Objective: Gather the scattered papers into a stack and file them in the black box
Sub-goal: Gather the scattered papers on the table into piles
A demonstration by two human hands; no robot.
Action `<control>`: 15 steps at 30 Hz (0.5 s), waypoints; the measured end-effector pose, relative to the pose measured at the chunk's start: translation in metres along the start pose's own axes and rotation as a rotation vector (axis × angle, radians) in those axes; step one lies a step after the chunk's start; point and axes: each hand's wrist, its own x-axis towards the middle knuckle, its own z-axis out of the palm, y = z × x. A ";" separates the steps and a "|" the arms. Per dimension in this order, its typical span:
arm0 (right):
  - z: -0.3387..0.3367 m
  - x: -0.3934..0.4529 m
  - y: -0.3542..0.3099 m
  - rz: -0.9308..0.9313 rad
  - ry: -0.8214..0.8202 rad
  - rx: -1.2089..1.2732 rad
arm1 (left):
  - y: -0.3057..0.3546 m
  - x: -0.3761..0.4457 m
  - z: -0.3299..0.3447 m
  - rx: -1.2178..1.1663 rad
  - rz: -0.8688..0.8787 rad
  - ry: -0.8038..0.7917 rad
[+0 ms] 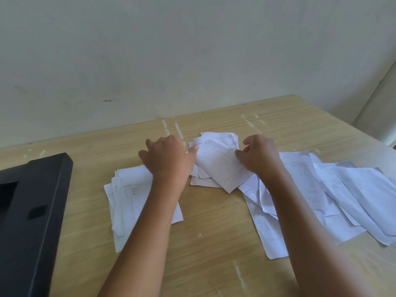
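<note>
White printed papers lie in three loose groups on the wooden table [214, 232]. A small middle pile [216, 161] sits between my hands. My left hand [169, 157] touches its left edge with the thumb, fingers curled. My right hand [259, 155] pinches the right edge of the top sheet. A left pile [126, 200] lies partly under my left forearm. A wide spread of sheets [342, 196] fans out to the right. The black box [30, 211] stands at the table's left edge.
A pale wall rises right behind the table's far edge. The table's right edge runs diagonally at the upper right, with floor beyond. Whitish scuff marks streak the tabletop.
</note>
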 end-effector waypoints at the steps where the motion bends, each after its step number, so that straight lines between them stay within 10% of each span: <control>1: 0.002 0.000 0.001 -0.011 0.030 -0.040 | -0.002 0.002 -0.005 0.006 -0.022 -0.045; 15: 0.015 0.000 0.003 -0.017 0.106 -0.251 | 0.013 -0.013 0.003 -0.087 0.138 -0.238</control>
